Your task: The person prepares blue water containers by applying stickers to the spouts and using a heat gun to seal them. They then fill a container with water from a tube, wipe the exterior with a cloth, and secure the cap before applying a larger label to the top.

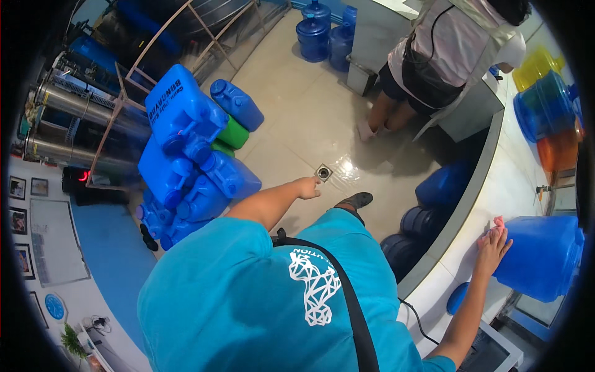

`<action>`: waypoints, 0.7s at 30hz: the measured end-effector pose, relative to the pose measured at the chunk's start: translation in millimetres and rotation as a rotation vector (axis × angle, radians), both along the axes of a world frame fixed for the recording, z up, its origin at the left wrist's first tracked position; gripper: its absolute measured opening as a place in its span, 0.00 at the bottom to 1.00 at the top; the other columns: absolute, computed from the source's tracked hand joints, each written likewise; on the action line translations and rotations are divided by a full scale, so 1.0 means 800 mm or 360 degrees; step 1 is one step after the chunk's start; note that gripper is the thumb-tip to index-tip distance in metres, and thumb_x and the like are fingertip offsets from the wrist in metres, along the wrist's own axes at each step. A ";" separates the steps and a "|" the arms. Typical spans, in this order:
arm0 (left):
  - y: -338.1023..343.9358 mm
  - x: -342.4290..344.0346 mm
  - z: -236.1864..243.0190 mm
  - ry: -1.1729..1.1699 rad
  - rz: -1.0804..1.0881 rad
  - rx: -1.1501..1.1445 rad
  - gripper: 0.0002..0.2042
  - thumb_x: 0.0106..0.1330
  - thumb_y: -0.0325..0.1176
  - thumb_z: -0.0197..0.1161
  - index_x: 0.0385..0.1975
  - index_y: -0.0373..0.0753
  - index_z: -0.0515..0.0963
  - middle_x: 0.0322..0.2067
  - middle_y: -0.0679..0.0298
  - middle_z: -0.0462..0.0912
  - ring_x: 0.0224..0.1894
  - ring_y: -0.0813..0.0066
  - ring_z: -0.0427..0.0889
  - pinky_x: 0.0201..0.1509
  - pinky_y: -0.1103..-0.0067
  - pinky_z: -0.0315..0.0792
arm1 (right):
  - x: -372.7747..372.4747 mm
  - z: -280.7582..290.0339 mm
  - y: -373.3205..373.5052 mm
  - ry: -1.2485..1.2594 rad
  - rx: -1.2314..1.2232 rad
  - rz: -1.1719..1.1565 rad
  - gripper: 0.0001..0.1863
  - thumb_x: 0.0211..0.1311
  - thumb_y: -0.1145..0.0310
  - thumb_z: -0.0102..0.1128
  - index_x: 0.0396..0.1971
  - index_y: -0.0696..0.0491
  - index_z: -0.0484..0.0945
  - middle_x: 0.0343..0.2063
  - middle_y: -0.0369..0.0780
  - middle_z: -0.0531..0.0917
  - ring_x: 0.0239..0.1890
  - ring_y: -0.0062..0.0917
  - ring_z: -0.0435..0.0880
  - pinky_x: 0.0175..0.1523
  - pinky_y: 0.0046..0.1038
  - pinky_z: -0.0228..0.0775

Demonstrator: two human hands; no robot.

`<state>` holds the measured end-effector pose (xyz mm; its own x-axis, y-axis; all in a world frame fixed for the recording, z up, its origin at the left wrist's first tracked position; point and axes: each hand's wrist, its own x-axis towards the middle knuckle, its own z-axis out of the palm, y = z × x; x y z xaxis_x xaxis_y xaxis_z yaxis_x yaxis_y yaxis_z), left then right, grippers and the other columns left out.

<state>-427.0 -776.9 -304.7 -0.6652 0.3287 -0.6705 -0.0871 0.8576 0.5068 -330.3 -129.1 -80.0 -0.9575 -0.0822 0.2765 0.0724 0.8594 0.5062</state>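
Right hand [493, 248] on a blue water container [542, 257] at the white counter [496, 204].
Fingers flat, pressing a pink cloth [498, 223] on its side — left hand [308, 187] hangs loosely curled, holding nothing, above the floor drain [323, 172].

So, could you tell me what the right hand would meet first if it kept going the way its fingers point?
The right hand already rests, with a pink cloth, on the side of the big blue water container on the white counter. Its fingers point up along that side, so it would probably slide over the container.
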 end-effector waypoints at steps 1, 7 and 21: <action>0.006 -0.002 0.002 0.0035 0.0013 0.0036 0.33 0.64 0.48 0.64 0.66 0.34 0.67 0.58 0.45 0.80 0.59 0.49 0.80 0.63 0.64 0.74 | -0.005 0.009 -0.010 0.0000 0.0007 0.0021 0.23 0.55 0.63 0.66 0.52 0.50 0.81 0.64 0.32 0.75 0.76 0.32 0.60 0.82 0.47 0.35; 0.004 0.012 0.013 0.0031 -0.0003 0.0051 0.33 0.65 0.48 0.64 0.66 0.35 0.68 0.58 0.48 0.80 0.58 0.50 0.81 0.63 0.64 0.74 | -0.033 0.046 -0.056 -0.0327 -0.0100 -0.0356 0.18 0.57 0.63 0.65 0.48 0.50 0.83 0.61 0.33 0.77 0.73 0.33 0.64 0.82 0.47 0.35; -0.144 0.093 -0.014 -0.0221 -0.0060 -0.0462 0.36 0.63 0.51 0.64 0.66 0.33 0.69 0.60 0.42 0.77 0.63 0.46 0.77 0.66 0.62 0.71 | -0.034 0.079 -0.018 0.0497 0.0108 -0.0149 0.23 0.66 0.69 0.54 0.61 0.45 0.78 0.63 0.36 0.76 0.70 0.37 0.67 0.79 0.46 0.45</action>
